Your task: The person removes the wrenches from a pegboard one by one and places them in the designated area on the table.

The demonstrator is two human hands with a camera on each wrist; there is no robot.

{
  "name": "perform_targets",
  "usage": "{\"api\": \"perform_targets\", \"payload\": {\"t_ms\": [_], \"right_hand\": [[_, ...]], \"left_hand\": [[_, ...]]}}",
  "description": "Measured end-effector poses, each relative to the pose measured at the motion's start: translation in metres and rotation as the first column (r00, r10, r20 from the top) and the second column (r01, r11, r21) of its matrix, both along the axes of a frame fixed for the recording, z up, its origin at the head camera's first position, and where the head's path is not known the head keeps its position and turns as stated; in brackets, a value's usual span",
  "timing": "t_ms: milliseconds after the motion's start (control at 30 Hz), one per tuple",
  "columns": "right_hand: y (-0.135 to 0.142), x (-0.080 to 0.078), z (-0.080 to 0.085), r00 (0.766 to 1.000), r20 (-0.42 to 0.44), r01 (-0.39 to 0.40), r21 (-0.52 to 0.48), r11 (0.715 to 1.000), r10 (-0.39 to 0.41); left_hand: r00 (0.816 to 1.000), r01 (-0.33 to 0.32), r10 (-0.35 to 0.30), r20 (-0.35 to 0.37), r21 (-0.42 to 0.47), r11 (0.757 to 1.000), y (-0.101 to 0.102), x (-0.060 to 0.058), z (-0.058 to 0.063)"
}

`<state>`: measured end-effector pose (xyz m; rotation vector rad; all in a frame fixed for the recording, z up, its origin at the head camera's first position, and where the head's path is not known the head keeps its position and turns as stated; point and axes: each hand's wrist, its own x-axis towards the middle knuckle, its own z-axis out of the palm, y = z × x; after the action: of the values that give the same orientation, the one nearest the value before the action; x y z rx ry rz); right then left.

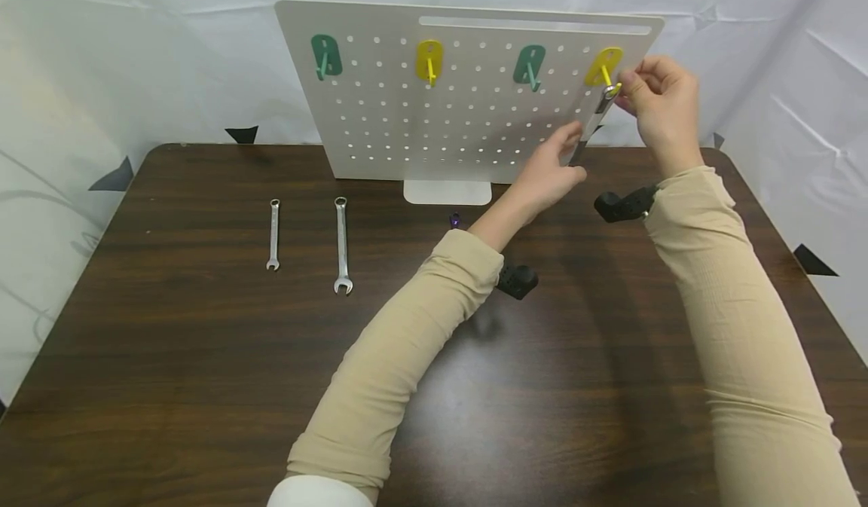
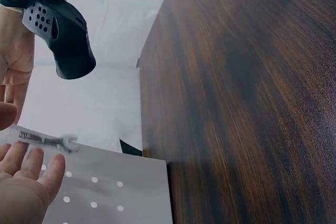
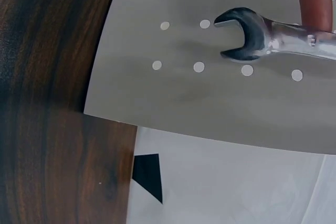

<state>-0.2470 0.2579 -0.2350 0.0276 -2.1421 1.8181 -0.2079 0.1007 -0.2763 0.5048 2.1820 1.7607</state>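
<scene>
At the rightmost yellow hook (image 1: pixel 603 68), a silver combination wrench (image 1: pixel 594 117) slants downward with its ring end at the hook's tip. My right hand (image 1: pixel 663 108) is beside that ring, thumb and fingers pinching at its edge; the exact contact is small in view. The wrench's open jaw end shows large in the right wrist view. Lower down, my left hand (image 1: pixel 545 175) has its fingers spread by the wrench shaft. In the left wrist view the left hand (image 2: pixel 31 187) lies palm up just under the slightly blurred wrench (image 2: pixel 44 139).
The white pegboard (image 1: pixel 380 130) stands on a foot plate (image 1: pixel 447 192) and carries green hooks (image 1: pixel 327 55) and another yellow hook (image 1: pixel 429 61). A small wrench (image 1: pixel 274 234) and a larger wrench (image 1: pixel 342 247) lie left on the dark table (image 1: pixel 203 356). Something purple (image 1: pixel 455 221) is partly hidden by the left arm.
</scene>
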Motion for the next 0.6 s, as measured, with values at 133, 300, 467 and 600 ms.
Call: {"api": "perform_targets", "payload": {"t_ms": [133, 300, 467, 600], "right_hand": [[-0.0002, 0.0003, 0.0, 1.0, -0.002, 0.0, 0.01, 1.0, 0.0], [0.0001, 0.0009, 0.0001, 1.0, -0.004, -0.001, 0.016, 1.0, 0.001], [0.0007, 0.001, 0.0, 1.0, -0.001, 0.007, 0.029, 1.0, -0.007], [0.0006, 0.0004, -0.0011, 1.0, -0.007, 0.006, 0.031, 0.999, -0.006]], "left_hand": [[1.0, 0.018, -0.018, 0.001, -0.003, 1.0, -0.0004, 0.0005, -0.0005], [1.0, 0.015, -0.015, -0.002, 0.038, 0.999, -0.001, 0.0022, -0.0019], [1.0, 0.012, -0.01, -0.019, 0.075, 0.997, -0.0028, 0.0041, -0.0038], [0.999, 0.007, -0.004, -0.032, 0.102, 0.995, -0.0054, 0.0066, -0.0042]]}}
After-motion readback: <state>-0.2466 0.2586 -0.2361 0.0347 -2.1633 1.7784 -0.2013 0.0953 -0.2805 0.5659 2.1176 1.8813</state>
